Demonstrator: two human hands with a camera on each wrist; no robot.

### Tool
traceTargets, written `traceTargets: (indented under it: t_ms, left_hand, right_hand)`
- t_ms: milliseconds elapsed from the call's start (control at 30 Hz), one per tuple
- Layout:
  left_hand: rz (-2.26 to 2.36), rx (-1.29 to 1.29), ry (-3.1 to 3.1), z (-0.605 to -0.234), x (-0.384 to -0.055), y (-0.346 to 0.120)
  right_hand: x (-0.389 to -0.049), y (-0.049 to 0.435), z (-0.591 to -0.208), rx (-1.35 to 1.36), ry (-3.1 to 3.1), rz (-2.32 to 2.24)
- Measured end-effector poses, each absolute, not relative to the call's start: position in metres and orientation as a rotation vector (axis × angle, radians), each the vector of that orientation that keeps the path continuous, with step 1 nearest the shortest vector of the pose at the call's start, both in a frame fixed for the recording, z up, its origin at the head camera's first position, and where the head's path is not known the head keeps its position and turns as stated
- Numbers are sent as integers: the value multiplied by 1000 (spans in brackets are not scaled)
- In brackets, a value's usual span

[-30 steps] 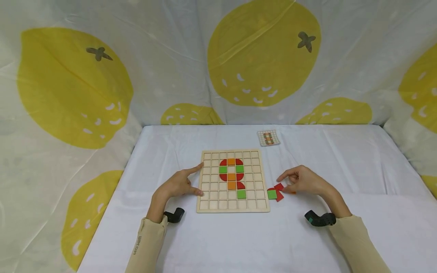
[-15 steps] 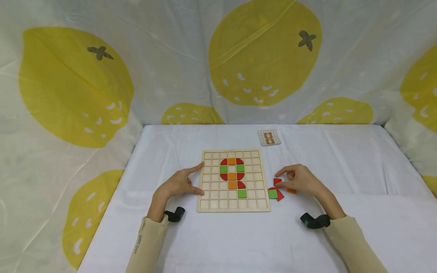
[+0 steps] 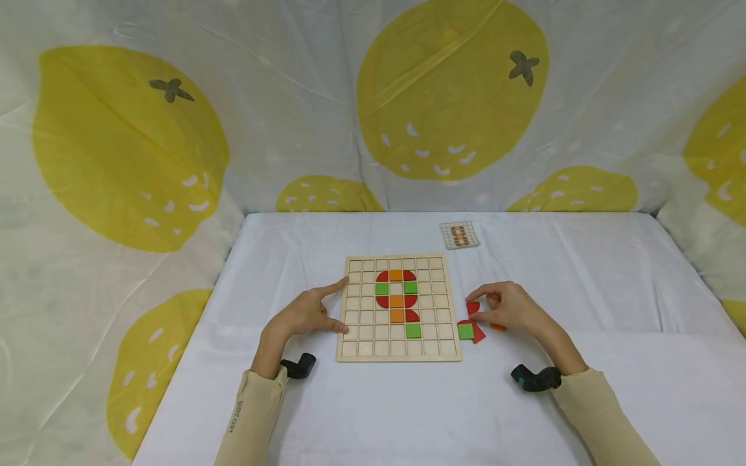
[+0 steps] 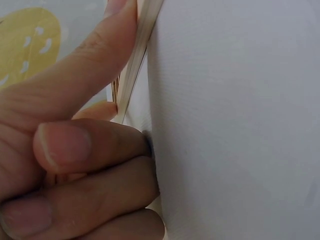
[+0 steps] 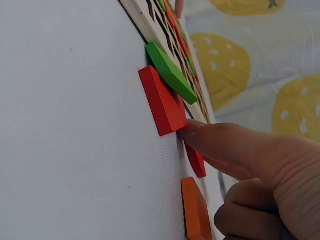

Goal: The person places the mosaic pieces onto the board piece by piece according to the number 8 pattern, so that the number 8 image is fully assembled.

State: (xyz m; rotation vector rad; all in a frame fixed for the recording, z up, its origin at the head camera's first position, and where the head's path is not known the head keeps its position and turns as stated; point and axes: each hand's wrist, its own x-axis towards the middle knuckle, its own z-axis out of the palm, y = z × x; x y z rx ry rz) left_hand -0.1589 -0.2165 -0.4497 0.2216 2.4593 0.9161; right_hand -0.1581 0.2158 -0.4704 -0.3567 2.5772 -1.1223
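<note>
A wooden grid board [image 3: 364, 349] lies on the white cloth, with red quarter-circle tiles and orange and green square tiles set in its middle cells. My left hand [image 3: 305, 312] touches the board's left edge with spread thumb and index finger; its other fingers are curled under, as the left wrist view shows. Right of the board, my right hand [image 3: 513, 307] pinches a red quarter-circle tile [image 3: 473, 308] between thumb and index fingertip. Beside the thumb, a green square tile [image 3: 465, 331] leans over red tiles [image 5: 162, 102]. An orange tile [image 3: 498, 327] is partly hidden below the right hand.
Behind the board lies a small pattern card [image 3: 460, 235] printed with a grid and coloured shapes. Lemon-print cloth [image 3: 451, 90] hangs around the back and sides of the table. A black wrist camera [image 3: 300, 366] sits on the left wrist, another [image 3: 536, 378] on the right.
My right hand has moved slightly left and away from me, and the red quarter-circle tile has shifted away from the pile and turned. My left hand stays at the board's edge.
</note>
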Motion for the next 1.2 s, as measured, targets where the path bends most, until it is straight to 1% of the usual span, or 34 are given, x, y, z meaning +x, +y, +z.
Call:
traceTargets:
  t_ms: [667,1000,1200]
  left_hand:
    - [938,226,2444,-449,-159,-217]
    - [926,225,2445,-447,-160,-218]
    - [927,220,2440,-446,-159,-217]
  right_hand:
    - [-161,223,-474,-424,2525,-1169]
    - [-162,219,-476,-440,2545,-1203]
    - [-157,207,-468,-424,2526,-1272]
